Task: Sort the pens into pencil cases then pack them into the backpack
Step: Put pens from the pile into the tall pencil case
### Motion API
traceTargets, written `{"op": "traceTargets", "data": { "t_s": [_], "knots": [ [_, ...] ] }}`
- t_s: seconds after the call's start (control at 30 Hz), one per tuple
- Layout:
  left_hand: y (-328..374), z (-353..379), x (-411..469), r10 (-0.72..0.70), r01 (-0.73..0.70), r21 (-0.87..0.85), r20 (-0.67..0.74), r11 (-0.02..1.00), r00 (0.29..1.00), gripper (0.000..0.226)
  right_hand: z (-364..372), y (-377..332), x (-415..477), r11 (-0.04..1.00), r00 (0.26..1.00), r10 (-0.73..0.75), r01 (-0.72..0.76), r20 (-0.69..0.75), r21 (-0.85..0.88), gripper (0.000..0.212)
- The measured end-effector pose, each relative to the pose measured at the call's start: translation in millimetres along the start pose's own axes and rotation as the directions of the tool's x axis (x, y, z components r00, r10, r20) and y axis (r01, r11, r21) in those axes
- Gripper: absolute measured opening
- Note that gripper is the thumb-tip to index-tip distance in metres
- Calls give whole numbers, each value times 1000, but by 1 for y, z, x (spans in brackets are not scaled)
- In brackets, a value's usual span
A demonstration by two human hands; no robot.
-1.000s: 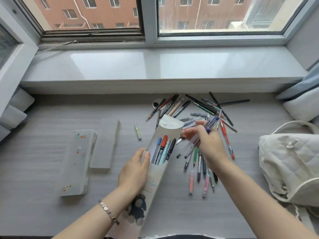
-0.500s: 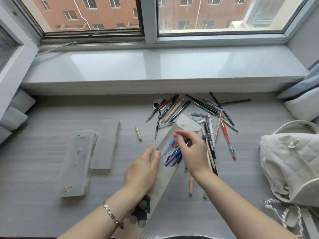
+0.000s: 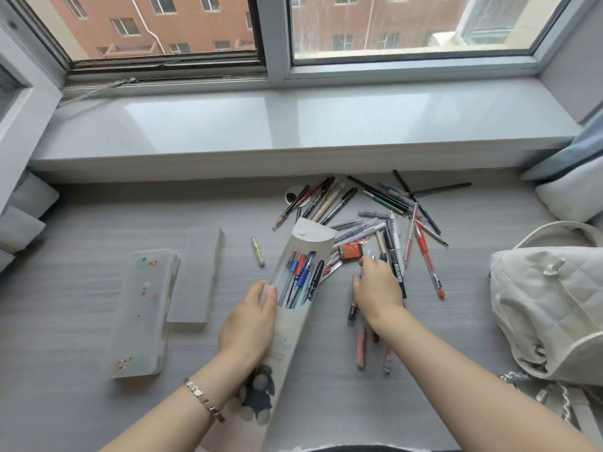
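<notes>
Head view: left hand (image 3: 251, 321) grips the open pencil case (image 3: 288, 340) at near centre, pens (image 3: 301, 275) inside. Just right of it, right hand (image 3: 377, 285) sits on loose pens (image 3: 424, 252), fingers bent; can't tell if it holds one. White backpack (image 3: 551, 308) at right edge.

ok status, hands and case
Left hand grips the pencil case, pens inside. Right hand down on the loose pens, grasp unclear. Backpack sits apart at right.

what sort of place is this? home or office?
Probably a home, likely a bedroom: a desk under a wide window sill, a brick apartment block outside, and a pillow at the right edge.
</notes>
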State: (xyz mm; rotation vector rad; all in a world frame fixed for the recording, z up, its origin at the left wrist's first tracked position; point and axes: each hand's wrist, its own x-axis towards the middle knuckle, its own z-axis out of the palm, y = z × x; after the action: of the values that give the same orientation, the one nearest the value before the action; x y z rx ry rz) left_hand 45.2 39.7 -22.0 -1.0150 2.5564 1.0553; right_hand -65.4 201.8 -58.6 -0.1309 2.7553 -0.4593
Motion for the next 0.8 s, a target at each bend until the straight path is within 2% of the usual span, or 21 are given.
{"op": "traceTargets", "data": {
  "t_s": [0.03, 0.1, 0.13, 0.2, 0.27, 0.37, 0.43, 0.57, 0.7, 0.8],
  "knots": [
    [0, 0, 0, 7, -7, 5, 0, 1000, 1000, 36, 3, -2, 1, 997, 1000, -1, 2, 9, -73, 32],
    [2, 0, -1, 26, -26, 16, -3, 1000, 1000, 36, 8, -6, 3, 994, 1000, -10, 9, -8, -113, 31],
    [4, 0, -1, 33, -33, 19, -5, 999, 999, 37, 8, -8, 4, 997, 1000, 11, -12, -13, -74, 30],
    [5, 0, -1, 40, -40, 21, -6, 999, 999, 38, 3, -11, 5, 988, 995, 99, -98, -5, 120, 31],
    [5, -2, -1, 45, -44, 8, -11, 999, 999, 37, -7, -12, 4, 938, 987, 162, -153, -2, 312, 30],
    [4, -5, 0, 47, -47, -5, -19, 999, 999, 34, -26, -1, 7, 904, 978, 208, -189, -9, 383, 25],
    [4, -6, 1, 42, -42, 3, -12, 999, 999, 33, -33, 13, 9, 915, 970, 239, -237, 37, 325, 23],
    [8, -4, 1, 55, -55, 20, -3, 998, 998, 33, -28, 30, 3, 976, 975, 211, -214, 75, 30, 25],
    [13, -3, -2, 68, -69, 56, 13, 996, 998, 35, -24, 28, 2, 977, 976, 214, -214, 34, 21, 19],
    [14, -3, -4, 73, -74, 50, 19, 996, 997, 34, -28, 29, 5, 971, 968, 233, -236, 94, 23, 19]
  ]
}}
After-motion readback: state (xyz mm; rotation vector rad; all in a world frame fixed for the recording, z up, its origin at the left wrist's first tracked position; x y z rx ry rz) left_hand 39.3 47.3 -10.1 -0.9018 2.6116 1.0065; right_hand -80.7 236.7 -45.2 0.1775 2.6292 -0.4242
